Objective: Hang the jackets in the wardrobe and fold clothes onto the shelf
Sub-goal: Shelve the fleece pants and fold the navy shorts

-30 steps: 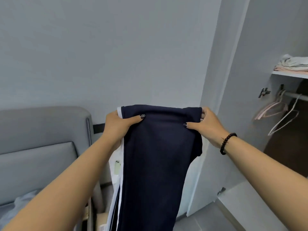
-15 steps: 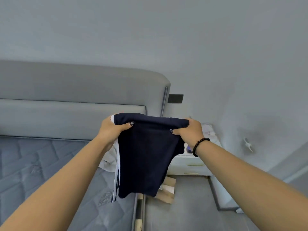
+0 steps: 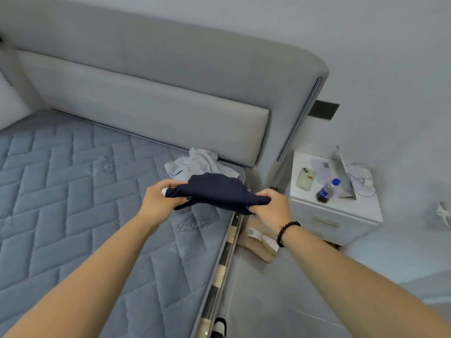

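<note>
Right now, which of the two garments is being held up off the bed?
The dark navy garment, gripped by the left hand and right hand. The pale crumpled garment lies untouched on the mattress behind it.

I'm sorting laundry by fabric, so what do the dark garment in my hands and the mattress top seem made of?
Navy garment: soft matte fabric, perhaps a knit; it droops and creases between left hand and right hand. Mattress: quilted blue-grey textile, stitched in a zigzag pattern.

nightstand [image 3: 341, 211] right of mattress [image 3: 73, 191]
</note>
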### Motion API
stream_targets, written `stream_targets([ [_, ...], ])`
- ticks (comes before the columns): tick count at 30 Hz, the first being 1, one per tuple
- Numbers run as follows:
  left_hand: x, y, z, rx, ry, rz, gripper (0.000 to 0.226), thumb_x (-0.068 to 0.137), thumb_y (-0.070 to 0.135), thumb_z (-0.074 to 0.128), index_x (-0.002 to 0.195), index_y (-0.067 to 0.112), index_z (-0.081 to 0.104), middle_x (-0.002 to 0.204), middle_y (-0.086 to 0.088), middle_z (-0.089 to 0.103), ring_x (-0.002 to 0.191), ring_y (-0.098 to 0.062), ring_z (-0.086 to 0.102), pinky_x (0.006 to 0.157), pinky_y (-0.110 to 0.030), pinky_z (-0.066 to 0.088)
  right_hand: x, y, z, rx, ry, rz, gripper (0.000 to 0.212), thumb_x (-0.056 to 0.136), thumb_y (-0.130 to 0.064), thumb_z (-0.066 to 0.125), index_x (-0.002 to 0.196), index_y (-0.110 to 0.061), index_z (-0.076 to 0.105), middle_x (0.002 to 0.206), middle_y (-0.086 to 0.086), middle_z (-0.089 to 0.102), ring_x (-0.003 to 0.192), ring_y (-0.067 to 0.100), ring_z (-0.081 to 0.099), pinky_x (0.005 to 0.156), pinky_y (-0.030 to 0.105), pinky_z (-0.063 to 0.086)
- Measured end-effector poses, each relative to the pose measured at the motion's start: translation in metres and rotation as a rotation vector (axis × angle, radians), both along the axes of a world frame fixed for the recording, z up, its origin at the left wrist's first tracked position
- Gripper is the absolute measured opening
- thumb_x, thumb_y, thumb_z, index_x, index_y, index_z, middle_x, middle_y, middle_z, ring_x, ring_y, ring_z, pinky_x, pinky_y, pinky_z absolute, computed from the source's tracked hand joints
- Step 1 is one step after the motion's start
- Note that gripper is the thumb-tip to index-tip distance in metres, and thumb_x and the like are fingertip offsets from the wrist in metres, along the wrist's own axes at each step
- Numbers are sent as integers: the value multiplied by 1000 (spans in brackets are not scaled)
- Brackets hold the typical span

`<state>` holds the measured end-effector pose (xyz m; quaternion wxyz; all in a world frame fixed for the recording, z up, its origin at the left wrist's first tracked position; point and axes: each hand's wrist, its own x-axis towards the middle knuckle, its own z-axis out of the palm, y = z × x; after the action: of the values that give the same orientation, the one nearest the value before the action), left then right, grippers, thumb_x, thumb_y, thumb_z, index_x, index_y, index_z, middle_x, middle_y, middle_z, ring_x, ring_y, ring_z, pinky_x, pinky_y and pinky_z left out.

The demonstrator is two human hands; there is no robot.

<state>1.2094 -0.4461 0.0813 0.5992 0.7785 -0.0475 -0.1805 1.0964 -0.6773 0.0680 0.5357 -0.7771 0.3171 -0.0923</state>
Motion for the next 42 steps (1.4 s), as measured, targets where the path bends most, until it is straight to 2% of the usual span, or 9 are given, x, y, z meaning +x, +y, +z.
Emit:
stream_targets([
  [6,-93,59,-129,82,261,90,29,81,-9,70,95,16,71,98,0,71,87,-11,67,63,-10,50,-72,52,-128,125,288,68,19,69,2,75,72,-9,59,73,3,63,72,19,58,59,24,45],
  [10,-125,93,-166,124,357,124,31,78,-9,72,92,19,73,96,-1,73,90,-16,69,81,-22,52,-101,76,-160,141,427,180,26,67,2,77,69,-13,56,68,-2,61,65,11,55,56,19,41],
  [14,-134,110,-185,169,388,123,33,78,-6,73,94,22,73,97,4,74,97,-14,66,80,-20,47,-103,86,-174,171,475,233,26,65,5,78,72,-13,59,73,0,63,68,10,58,57,17,44],
  [22,-69,86,-203,137,361,134,30,75,5,81,97,23,71,97,2,72,90,-11,68,71,-17,50,-33,61,-187,192,388,169,22,74,2,70,86,-15,63,83,6,66,76,20,62,57,25,49],
  [26,13,53,-234,136,192,225,42,74,14,83,110,23,62,100,10,65,89,-5,62,72,-13,47,43,35,-211,110,238,97,24,74,-7,73,88,-22,61,87,-4,67,85,13,63,81,34,54],
  [31,55,26,-310,190,213,406,71,85,26,73,142,14,34,126,4,52,114,-14,54,102,-33,44,93,28,-272,89,176,-136,57,80,-24,75,130,-16,48,123,-3,55,111,14,55,96,31,46],
  [35,3,29,-372,390,355,300,76,64,63,69,122,18,51,115,2,59,108,-21,57,96,-44,49,53,52,-332,217,306,-230,64,69,-39,80,123,-16,54,114,4,62,109,24,60,89,37,52],
  [38,-32,39,-395,417,273,308,61,75,62,66,116,19,54,115,2,57,109,-18,53,92,-42,50,14,68,-364,409,420,-368,91,69,-47,80,143,-22,34,138,4,46,121,25,52,97,42,48],
  [42,-61,38,-393,341,250,507,41,89,49,60,97,10,52,102,-8,55,91,-23,54,76,-36,48,-14,90,-380,749,344,-396,51,83,-33,72,126,-19,48,119,3,64,102,22,66,76,38,58],
])
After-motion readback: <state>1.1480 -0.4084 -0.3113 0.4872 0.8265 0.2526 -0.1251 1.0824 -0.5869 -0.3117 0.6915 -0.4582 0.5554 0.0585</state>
